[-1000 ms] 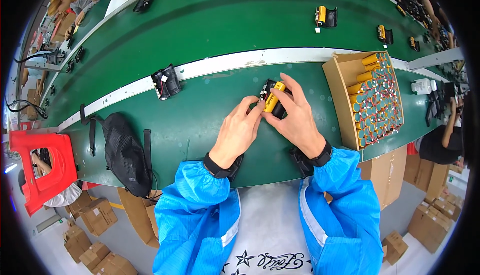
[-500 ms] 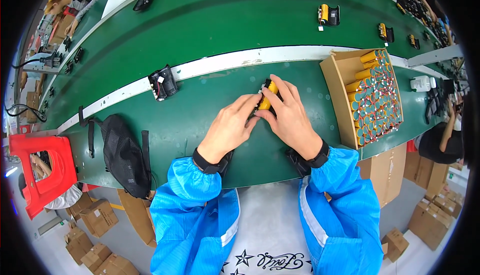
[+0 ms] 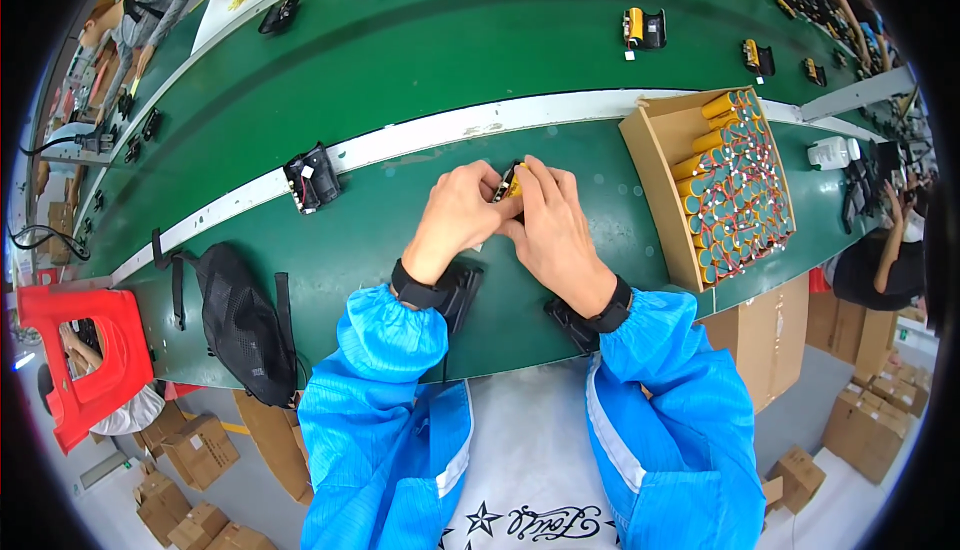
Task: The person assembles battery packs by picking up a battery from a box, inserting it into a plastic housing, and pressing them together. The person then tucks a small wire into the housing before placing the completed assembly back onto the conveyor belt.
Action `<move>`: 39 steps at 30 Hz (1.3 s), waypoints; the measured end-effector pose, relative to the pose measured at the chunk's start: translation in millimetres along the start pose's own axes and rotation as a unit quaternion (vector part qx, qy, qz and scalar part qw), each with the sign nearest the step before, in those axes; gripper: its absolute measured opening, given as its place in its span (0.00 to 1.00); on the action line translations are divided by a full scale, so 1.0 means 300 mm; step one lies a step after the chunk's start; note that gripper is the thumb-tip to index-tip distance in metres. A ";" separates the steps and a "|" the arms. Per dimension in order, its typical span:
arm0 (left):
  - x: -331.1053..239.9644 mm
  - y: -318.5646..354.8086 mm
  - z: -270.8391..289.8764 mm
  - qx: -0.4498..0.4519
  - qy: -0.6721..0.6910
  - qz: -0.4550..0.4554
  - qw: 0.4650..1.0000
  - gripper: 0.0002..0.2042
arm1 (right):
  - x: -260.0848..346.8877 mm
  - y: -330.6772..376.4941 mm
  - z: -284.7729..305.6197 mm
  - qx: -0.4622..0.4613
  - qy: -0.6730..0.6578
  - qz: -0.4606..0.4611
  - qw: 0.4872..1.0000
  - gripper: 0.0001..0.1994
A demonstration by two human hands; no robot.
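Observation:
Above the green workbench, both my hands are closed round a yellow battery pack set in a black plastic housing. My left hand grips its left side, fingers curled and partly hidden. My right hand lies over its right side, fingertips across the top and thumb near the left thumb. Most of the pack is covered by my fingers. An open black housing with a white connector rests to the left, against the white rail. To the right stands a cardboard box of upright yellow batteries with red and white leads.
A black mesh bag lies at the bench's left, beside a red plastic stool. Beyond the white rail, a green belt carries several housings, some with yellow batteries. A white bottle stands far right, near another person.
My left hand has curled further round the pack, and the pack is more covered. Both hands sit slightly farther from me. The whole view has shifted a little.

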State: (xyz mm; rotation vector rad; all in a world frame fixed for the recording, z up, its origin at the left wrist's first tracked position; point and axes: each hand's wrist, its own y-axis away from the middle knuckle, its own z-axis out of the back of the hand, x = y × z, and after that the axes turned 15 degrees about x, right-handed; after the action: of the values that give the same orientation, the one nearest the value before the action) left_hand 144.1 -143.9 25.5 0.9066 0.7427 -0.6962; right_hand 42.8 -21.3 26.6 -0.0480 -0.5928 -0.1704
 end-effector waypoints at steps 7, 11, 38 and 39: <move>0.035 -0.016 0.018 0.064 0.009 -0.039 0.997 0.16 | -0.053 0.003 0.079 0.079 -0.019 0.027 0.996 0.32; 0.063 -0.005 0.006 0.060 0.043 -0.081 0.994 0.17 | -0.069 0.006 0.059 0.056 0.009 0.058 0.997 0.31; 0.045 0.072 -0.155 -0.092 -0.118 -0.140 0.979 0.41 | -0.019 -0.047 0.086 0.032 0.014 -0.016 0.999 0.31; 0.050 0.071 -0.158 -0.103 -0.120 -0.150 0.976 0.40 | -0.018 -0.051 0.079 0.033 0.025 -0.016 0.999 0.31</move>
State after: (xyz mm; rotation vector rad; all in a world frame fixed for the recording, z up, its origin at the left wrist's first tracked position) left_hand 156.8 -96.4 3.0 0.5138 0.7270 -0.9567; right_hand 22.5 -33.5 43.2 0.0299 -0.5495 -0.1827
